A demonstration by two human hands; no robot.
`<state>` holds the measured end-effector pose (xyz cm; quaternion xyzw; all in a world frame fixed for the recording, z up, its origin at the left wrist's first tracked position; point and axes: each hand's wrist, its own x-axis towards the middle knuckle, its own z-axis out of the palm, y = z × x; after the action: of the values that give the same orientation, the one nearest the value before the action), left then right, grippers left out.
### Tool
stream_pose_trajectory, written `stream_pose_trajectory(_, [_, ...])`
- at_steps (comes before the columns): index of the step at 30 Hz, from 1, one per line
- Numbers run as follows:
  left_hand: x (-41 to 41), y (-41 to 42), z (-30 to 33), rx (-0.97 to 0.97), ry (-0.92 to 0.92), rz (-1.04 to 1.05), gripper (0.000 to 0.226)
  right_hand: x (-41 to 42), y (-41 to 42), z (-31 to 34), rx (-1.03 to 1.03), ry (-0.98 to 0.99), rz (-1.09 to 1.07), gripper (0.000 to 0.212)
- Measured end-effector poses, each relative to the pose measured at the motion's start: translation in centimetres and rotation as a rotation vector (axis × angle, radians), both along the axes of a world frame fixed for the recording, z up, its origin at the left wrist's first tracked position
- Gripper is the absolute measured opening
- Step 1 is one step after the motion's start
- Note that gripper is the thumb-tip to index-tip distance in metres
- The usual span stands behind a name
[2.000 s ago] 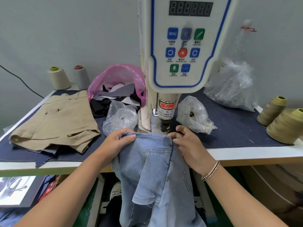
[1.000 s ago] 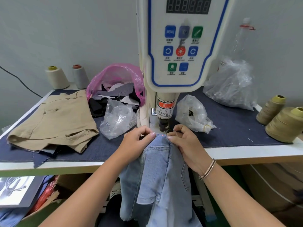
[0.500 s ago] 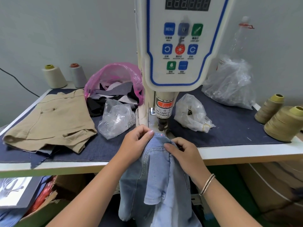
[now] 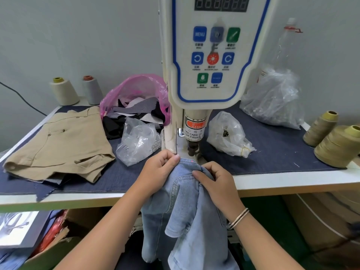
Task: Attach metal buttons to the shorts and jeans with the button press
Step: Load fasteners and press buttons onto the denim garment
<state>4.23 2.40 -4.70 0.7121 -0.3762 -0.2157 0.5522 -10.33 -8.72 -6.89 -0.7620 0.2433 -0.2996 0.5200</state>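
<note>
Both hands have nudged the jeans (image 4: 187,201) waistband fwd under the button press (image 4: 191,148); left hand (image 4: 158,170) & right hand (image 4: 216,184) pinch it either side of the red dot (image 4: 192,161), waistband crosswise just below the punch

A garment workshop: a button press (image 4: 212,55) stands at twelve o'clock on a denim-covered bench (image 4: 272,152), thread cones (image 4: 339,147) at three, bagged scraps (image 4: 136,102) at eleven.

Shorts (image 4: 58,145) left of button press (image 4: 194,106), jeans (image 4: 185,201) before it.
</note>
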Motion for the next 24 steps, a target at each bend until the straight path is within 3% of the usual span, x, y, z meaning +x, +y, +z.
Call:
stream_pose_trajectory(10, [-0.33,-0.44,0.48,-0.033,0.143,0.011,0.027,0.11,0.04,-0.11,0.125,-0.075,-0.064,0.010])
stream_pose_trajectory(18, [0.05,-0.26,0.44,0.027,0.148,-0.035,0.024,-0.54,-0.82,0.56,0.168,0.017,0.089,0.015])
stream_pose_trajectory(24, [0.23,-0.03,0.45,0.021,0.193,-0.062,0.022,-0.60,-0.69,0.66,0.184,0.002,0.069,0.016])
